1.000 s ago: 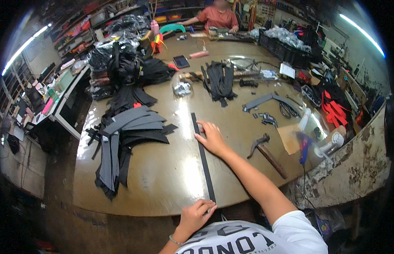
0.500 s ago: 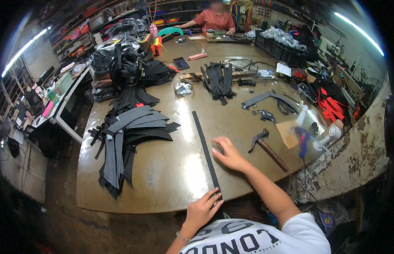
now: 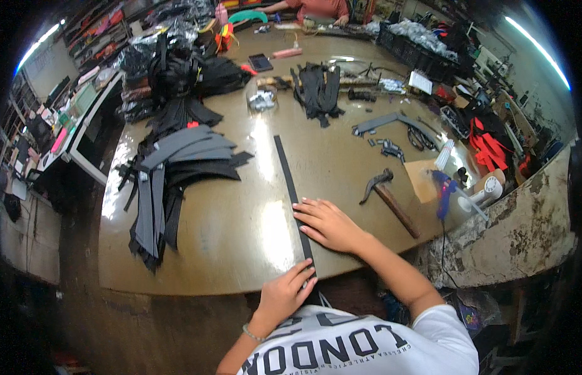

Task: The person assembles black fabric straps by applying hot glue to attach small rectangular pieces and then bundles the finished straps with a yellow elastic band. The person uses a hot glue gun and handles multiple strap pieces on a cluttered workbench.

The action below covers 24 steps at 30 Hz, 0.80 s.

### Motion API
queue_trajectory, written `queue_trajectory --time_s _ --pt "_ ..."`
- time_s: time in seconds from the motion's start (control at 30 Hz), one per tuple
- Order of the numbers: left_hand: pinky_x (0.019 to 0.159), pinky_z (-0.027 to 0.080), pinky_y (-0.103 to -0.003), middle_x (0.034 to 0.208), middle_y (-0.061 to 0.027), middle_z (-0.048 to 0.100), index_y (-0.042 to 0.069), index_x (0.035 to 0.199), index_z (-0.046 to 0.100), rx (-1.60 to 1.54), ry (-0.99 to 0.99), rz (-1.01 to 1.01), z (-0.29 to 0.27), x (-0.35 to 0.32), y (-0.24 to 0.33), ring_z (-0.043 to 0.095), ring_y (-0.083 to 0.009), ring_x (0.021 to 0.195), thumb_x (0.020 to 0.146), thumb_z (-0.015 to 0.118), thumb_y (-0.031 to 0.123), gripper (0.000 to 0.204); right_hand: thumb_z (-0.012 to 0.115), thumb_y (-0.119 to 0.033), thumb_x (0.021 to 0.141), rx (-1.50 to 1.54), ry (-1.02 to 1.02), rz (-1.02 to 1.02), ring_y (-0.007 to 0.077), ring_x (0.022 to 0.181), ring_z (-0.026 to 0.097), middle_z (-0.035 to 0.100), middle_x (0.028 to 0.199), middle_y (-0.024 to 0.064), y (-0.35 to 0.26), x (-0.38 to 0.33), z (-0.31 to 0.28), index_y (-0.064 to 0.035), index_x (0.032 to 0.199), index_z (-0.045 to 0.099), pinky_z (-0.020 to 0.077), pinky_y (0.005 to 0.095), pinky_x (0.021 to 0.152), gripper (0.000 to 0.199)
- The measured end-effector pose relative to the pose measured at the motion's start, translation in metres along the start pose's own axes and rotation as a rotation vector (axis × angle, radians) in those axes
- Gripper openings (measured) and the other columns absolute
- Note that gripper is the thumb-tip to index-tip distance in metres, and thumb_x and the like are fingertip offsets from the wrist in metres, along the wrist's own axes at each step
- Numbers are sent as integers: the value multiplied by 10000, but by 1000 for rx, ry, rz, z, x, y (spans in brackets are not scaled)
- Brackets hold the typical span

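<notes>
The black strap [image 3: 288, 172] lay straight along the worktop [image 3: 206, 250], its near end at the edge. The right hand [image 3: 328, 226] rested palm down across it, fingers outstretched and not clamped; the left hand [image 3: 289, 289] touched the near end — whether pinching or only pressing, I couldn't tell. The top looked slick (it threw back the light), so uneven pressure could, I thought, have skewed the strap, or a careless tug dragged it off. A wide elbow might have knocked the hammer [image 3: 397, 205].
</notes>
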<state>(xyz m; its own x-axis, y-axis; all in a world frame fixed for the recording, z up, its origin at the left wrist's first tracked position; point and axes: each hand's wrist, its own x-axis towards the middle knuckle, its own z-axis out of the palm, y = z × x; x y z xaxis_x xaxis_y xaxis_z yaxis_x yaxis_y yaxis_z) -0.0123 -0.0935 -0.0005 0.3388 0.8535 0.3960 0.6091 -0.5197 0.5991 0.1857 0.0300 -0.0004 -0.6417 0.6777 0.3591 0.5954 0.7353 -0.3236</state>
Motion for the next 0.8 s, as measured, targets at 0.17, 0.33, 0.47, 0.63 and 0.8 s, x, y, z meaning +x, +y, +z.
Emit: queue_trajectory --time_s 0.17,0.33,0.47,0.63,0.8 --pt "616 551 -292 1126 -4 697 72 982 716 6 24 36 5 -3 -3 698 -180 741 842 712 175 174 521 -247 964 -8 -91 107 301 1350 420 488 1436 97 1 2 8 -75 1321 558 306 467 1127 398" --pt "596 542 -276 1142 12 697 81 973 725 47 7 28 6 -6 -3 677 -168 663 838 715 195 177 514 -235 967 13 -65 115 311 1355 410 480 1442 97 1 1 13 -95 1322 562 297 481 1131 385" --pt "583 539 -270 1145 24 698 95 963 733 80 -7 16 5 -4 -3 674 -161 649 845 714 211 167 551 -175 950 139 96 118 328 1345 423 483 1430 138 -3 -2 2 -101 1322 564 338 463 1106 379" --pt "588 543 -269 1123 17 706 95 946 735 25 5 -17 5 -3 -1 688 -150 689 820 738 196 162 603 -179 957 163 1142 640 220 1087 567 607 1206 106 19 -90 -47 1 1155 591 432 350 985 268" --pt "611 559 -259 1094 -7 717 88 905 738 32 -27 -50 2 -4 0 712 -141 747 766 777 159 160 731 -218 883 -374 1163 990 192 929 589 603 1049 110 133 -218 -94 4 1172 535 480 286 842 414"
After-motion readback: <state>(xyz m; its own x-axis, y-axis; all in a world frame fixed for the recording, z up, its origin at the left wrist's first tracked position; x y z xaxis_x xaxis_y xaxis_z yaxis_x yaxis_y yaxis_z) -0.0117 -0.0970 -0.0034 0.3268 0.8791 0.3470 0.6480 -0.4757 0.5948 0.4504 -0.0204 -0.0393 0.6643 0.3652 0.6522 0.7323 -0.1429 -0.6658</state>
